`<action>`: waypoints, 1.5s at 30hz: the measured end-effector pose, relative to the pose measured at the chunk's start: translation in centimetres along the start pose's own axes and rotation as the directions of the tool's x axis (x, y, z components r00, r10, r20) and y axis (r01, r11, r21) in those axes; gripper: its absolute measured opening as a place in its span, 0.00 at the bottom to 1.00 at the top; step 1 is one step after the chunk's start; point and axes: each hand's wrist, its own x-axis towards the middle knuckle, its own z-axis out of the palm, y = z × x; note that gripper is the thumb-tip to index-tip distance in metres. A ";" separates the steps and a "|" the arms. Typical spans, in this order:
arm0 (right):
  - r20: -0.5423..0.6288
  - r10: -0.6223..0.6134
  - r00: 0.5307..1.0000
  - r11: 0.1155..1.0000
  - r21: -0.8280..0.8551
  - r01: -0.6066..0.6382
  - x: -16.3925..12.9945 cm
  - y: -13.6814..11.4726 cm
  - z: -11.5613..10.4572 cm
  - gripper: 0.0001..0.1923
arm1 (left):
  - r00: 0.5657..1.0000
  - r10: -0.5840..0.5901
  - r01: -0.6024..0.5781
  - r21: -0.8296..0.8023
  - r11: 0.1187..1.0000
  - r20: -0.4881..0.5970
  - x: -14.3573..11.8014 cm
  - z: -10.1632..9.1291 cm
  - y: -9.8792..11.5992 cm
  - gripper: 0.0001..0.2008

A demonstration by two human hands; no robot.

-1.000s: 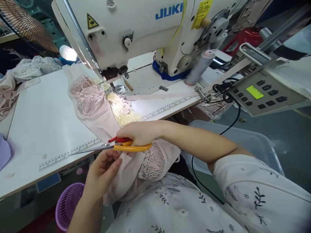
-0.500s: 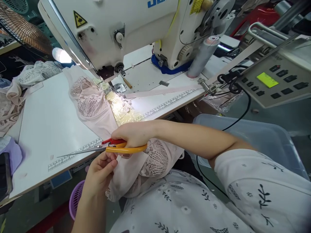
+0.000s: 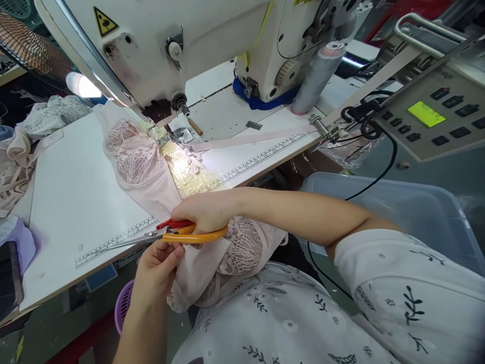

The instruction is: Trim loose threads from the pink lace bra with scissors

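At the table edge, right hand (image 3: 206,212) fingers grip scissors (image 3: 166,235); left hand (image 3: 159,265) fingers pinch pink fabric (image 3: 197,273).

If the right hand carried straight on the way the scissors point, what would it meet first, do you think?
The right hand points left along the table edge. The scissors would likely run over the printed ruler strip; beyond it the way looks free, though depth is unclear.

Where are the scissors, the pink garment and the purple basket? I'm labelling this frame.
scissors (image 3: 197,235): head view, on the yellow handle.
pink garment (image 3: 140,162): head view, on the lace cup.
purple basket (image 3: 123,308): head view, on its rim.
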 end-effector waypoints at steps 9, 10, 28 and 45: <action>-0.001 -0.019 1.000 1.000 -0.010 0.019 -0.2 0.4 0.4 0.13 | 0.987 -0.081 0.078 0.028 0.997 0.137 -0.2 0.4 -0.1 0.15; -0.004 -0.013 1.000 1.000 -0.006 0.013 -0.2 0.5 0.5 0.13 | 0.988 -0.076 0.073 0.023 0.997 0.137 -0.2 0.3 -0.3 0.14; 0.053 0.332 0.942 0.888 0.320 -0.330 -8.1 0.6 10.7 0.20 | 1.000 -0.001 0.001 -0.001 1.000 -0.020 -1.3 0.1 -1.5 0.13; 0.011 0.425 0.905 0.885 0.205 -0.418 -6.1 0.0 10.9 0.21 | 0.999 -0.034 0.036 0.039 0.999 -0.038 -1.5 0.4 -2.1 0.17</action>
